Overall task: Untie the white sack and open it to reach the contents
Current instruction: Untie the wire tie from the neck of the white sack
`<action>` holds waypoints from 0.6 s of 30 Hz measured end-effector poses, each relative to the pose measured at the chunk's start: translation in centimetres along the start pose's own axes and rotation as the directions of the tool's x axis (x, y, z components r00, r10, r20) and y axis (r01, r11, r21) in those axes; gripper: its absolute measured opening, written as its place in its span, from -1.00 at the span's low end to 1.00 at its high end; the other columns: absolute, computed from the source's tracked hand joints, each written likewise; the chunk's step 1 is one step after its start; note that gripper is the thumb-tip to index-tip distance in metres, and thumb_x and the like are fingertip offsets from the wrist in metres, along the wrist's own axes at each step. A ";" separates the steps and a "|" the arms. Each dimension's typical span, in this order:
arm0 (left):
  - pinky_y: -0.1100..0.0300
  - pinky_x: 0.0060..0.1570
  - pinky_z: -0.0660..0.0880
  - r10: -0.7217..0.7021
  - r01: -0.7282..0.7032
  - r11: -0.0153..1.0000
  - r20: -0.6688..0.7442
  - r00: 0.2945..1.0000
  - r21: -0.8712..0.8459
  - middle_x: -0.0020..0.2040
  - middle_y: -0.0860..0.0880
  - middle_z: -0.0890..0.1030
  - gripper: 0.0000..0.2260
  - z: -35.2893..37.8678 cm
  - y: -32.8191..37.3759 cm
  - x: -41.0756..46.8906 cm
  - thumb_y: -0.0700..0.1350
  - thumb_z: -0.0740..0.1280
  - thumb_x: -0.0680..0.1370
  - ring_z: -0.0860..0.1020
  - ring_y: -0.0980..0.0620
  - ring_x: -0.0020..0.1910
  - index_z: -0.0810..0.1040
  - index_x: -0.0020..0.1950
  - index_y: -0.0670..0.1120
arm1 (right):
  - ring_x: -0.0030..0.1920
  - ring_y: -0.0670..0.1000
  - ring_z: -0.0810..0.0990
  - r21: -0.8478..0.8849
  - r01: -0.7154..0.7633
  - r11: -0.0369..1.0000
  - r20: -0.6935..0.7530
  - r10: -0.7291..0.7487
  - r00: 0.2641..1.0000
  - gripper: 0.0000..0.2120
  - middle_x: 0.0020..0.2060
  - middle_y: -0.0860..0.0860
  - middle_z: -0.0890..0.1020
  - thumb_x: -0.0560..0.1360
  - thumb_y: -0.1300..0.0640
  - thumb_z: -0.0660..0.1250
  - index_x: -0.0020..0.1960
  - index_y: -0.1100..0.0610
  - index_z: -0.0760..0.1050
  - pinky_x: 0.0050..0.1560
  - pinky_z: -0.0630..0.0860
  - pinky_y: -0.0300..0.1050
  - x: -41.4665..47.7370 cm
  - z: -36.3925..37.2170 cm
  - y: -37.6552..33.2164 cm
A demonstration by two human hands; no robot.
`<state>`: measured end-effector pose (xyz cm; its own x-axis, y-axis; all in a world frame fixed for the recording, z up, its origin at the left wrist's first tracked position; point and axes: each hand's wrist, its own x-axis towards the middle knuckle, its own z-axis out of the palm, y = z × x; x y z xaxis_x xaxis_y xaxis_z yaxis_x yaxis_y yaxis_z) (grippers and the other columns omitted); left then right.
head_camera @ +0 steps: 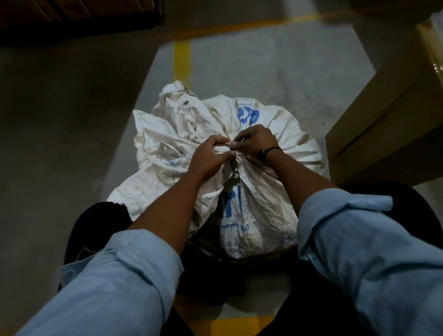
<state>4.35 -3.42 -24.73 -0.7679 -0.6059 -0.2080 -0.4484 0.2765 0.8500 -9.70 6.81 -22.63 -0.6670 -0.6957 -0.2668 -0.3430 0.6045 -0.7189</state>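
white sack (260, 212) blue print, yellow floor lines (182, 56)

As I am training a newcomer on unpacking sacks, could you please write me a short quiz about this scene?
1. True or false: the white sack already lies open, with its contents showing.
2. Which wrist wears the dark band? A) left B) right C) neither
3. What are the left hand and the right hand holding?

Key
1. False: its top is bunched shut.
2. B.
3. The sack's gathered neck, one hand on each side of it.
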 end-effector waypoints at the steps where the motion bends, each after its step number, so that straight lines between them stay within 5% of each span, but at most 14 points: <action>1: 0.53 -0.09 0.40 -0.008 0.008 1.000 -0.008 1.000 -0.015 0.07 0.10 0.63 -0.66 0.0 0.1 0.0 -0.10 0.53 0.44 0.57 0.23 0.03 0.58 0.18 -0.07 | -0.05 0.00 0.65 -0.019 0.001 1.000 0.000 -0.001 1.000 -0.74 -0.10 0.02 0.72 0.35 -0.07 0.54 -0.04 0.05 0.70 -0.01 0.53 -0.13 0.0 0.0 -0.1; 4: 0.54 -0.12 0.39 -0.043 0.042 0.998 -0.026 0.999 -0.036 0.04 0.10 0.61 -0.67 0.3 0.0 0.3 -0.13 0.52 0.44 0.56 0.23 0.01 0.58 0.18 -0.09 | -0.05 0.01 0.65 -0.043 -0.003 0.999 -0.003 0.003 1.000 -0.74 -0.09 0.03 0.72 0.35 -0.07 0.54 -0.04 0.05 0.70 -0.02 0.52 -0.14 0.2 0.1 -0.1; 11: -0.01 0.22 0.49 -0.186 0.191 0.981 -0.096 0.978 0.042 0.09 0.09 0.66 -0.66 1.8 0.6 1.6 0.23 0.35 0.41 0.60 0.04 0.12 0.58 0.12 0.13 | -0.02 0.03 0.64 -0.039 -0.017 0.999 -0.012 0.017 1.000 -0.83 -0.06 0.03 0.72 0.40 0.07 0.48 -0.02 0.06 0.70 0.06 0.55 -0.11 -0.1 0.3 -0.3; 16: 0.03 0.26 0.35 -0.155 0.190 0.958 -0.169 0.973 0.214 0.20 -0.03 0.62 -0.69 2.3 1.3 0.9 0.15 0.28 0.51 0.51 -0.08 0.25 0.54 0.24 0.17 | -0.09 0.01 0.62 -0.026 -0.005 1.000 0.035 0.006 0.999 -0.87 -0.12 0.04 0.70 0.41 0.02 0.46 -0.12 0.07 0.68 -0.04 0.52 -0.12 -0.2 0.2 -0.2; 18: 0.02 0.27 0.31 -0.149 0.190 0.956 -0.186 0.971 0.224 0.24 -0.07 0.59 -0.68 2.5 1.5 0.3 0.04 0.28 0.53 0.46 -0.12 0.28 0.51 0.30 0.15 | -0.19 0.00 0.59 0.060 -0.060 0.996 0.046 0.058 0.997 -0.72 -0.20 0.07 0.68 0.45 -0.12 0.41 -0.20 0.10 0.59 -0.13 0.47 -0.10 -0.3 0.4 -0.4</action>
<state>2.37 -1.32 -24.74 -0.5940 -0.7682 -0.2389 -0.6769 0.3168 0.6645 -9.12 6.66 -22.51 -0.6546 -0.6767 -0.3370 -0.2618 0.6211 -0.7388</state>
